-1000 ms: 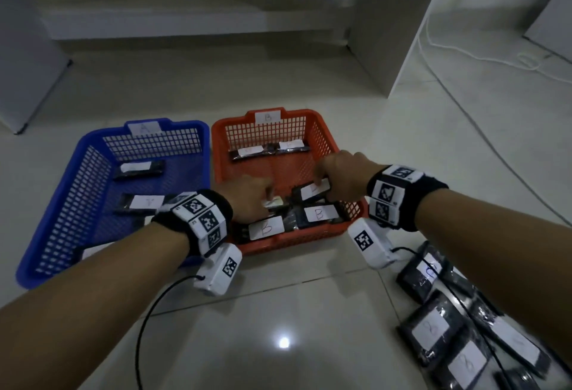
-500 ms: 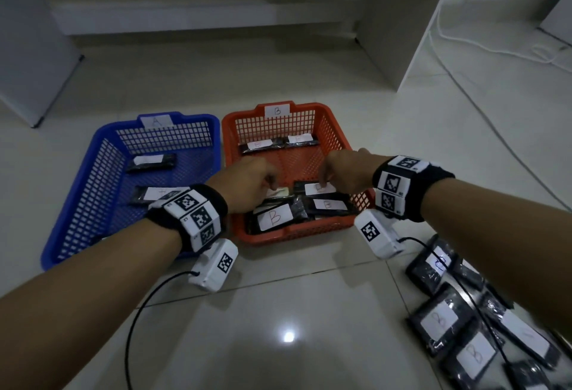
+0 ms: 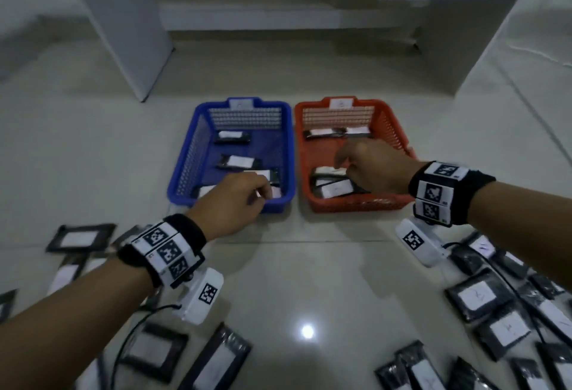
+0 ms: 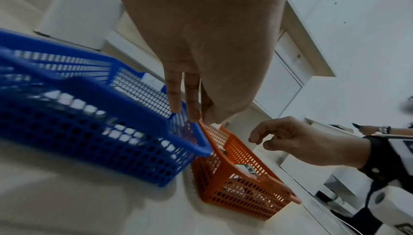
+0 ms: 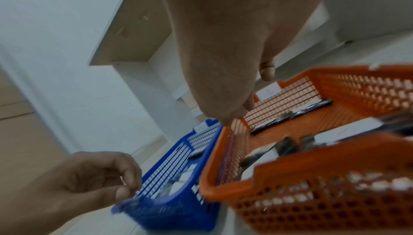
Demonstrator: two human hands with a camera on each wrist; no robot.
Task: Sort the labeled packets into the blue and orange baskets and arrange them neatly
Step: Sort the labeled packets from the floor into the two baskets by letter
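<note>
Both forearms reach forward, left hand (image 3: 238, 200) and right hand (image 3: 373, 170) palms down, fingers loosely curled, holding nothing.

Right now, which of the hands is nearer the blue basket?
Left. The left hand hovers over the near right corner of the blue basket; the right hand is over the orange basket beside it.

I see blue plastic mesh basket (image 3: 182, 173) and orange plastic mesh basket (image 3: 399, 139) side by side on floor, each holding black white-labelled packets (image 3: 236, 161) lying flat; more scattered nearby.
</note>
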